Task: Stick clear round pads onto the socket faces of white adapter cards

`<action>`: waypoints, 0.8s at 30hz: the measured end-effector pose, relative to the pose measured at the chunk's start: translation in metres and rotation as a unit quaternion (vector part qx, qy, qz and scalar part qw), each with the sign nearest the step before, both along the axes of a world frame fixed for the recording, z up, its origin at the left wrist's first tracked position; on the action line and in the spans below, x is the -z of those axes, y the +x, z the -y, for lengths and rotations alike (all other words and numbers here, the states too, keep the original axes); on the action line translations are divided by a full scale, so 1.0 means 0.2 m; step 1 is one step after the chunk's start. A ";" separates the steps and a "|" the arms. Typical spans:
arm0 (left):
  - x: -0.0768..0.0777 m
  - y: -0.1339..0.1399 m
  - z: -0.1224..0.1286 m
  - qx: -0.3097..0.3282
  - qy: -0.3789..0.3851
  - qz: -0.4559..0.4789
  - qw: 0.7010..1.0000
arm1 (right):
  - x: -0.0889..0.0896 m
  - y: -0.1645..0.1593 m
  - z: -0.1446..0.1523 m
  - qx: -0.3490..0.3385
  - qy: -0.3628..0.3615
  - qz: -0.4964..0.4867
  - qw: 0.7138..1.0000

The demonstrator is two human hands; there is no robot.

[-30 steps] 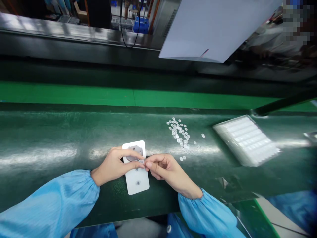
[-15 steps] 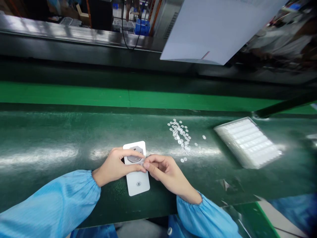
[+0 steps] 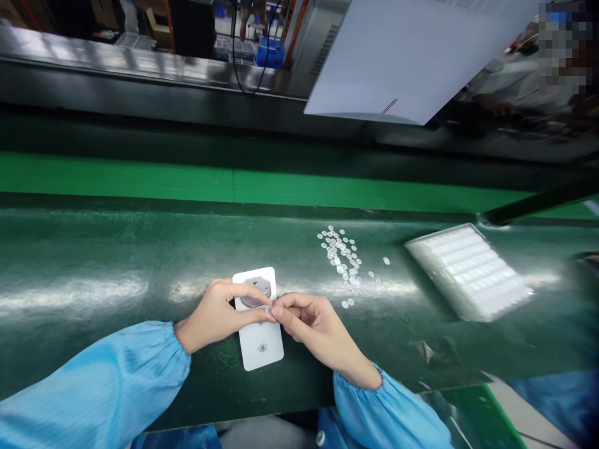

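Observation:
A white rectangular socket plate [image 3: 271, 357] with rounded corners lies on the green bench, with a dark grey socket insert [image 3: 262, 285] near its far end and a small round dark mark near its close end. Over its middle, the fingertips of my left hand [image 3: 223, 310] and my right hand [image 3: 314, 321] meet. Both hands are closed in a pinch on one tiny translucent piece [image 3: 269, 308], mostly hidden by the fingers. Right of the plate, several small clear discs [image 3: 337, 259] are scattered in a loose pile.
A clear tray of white parts [image 3: 472, 271] lies to the right, beside a dark post [image 3: 538, 193]. Above the bench hangs a white sheet [image 3: 397, 62]. A torn bit of film [image 3: 425, 351] is on the near right of the green bench [image 3: 116, 249].
Both hands stay in nearly the same pinch over the plate, with only a slight shift of the fingertips. The plate and discs have not visibly moved; the camera view shifts slightly.

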State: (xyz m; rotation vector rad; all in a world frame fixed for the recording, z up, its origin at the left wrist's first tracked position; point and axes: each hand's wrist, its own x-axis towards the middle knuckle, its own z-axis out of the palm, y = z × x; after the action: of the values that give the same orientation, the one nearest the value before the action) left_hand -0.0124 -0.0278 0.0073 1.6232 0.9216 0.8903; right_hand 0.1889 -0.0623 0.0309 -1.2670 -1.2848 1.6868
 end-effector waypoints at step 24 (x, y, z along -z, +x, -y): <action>0.00 0.02 0.00 -0.004 0.022 0.056 0.998 | -0.07 0.01 -0.08 -0.008 0.073 0.139 0.988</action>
State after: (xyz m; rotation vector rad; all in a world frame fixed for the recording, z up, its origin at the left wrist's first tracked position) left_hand -0.0088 -0.0278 0.0065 1.5908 0.8372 1.0021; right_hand 0.1914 -0.0473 0.0447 -1.4434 -1.5535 1.4324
